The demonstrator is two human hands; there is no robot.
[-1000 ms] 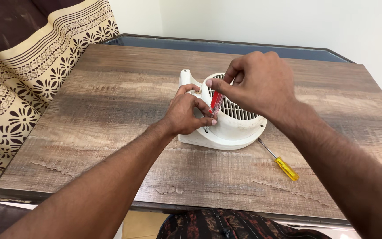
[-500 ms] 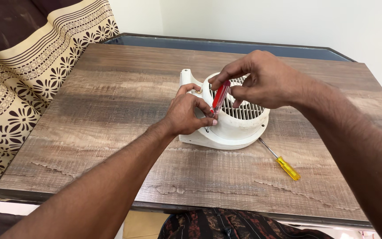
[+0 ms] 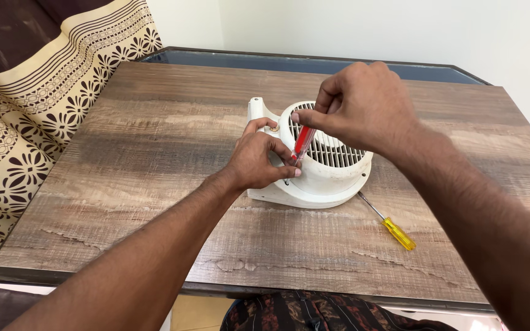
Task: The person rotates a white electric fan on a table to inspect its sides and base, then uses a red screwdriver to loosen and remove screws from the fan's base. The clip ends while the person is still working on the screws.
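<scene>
L hand point(image 3: 256, 160) grips fan housing point(image 3: 314, 178) to steady it; R hand point(image 3: 363, 110) pinches red driver point(image 3: 302, 142) upright w/ tip down; yellow driver point(image 3: 391, 225) at 4 o'clock.

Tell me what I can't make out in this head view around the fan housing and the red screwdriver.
- Red screwdriver tip and any screw: hidden by the left hand fingers.
- Handle top: covered by the right hand.
- White fan housing left part and grille top: behind both hands.
- Yellow screwdriver tip: runs under the housing rim.
- Table near edge: partly hidden by the forearms.
</scene>
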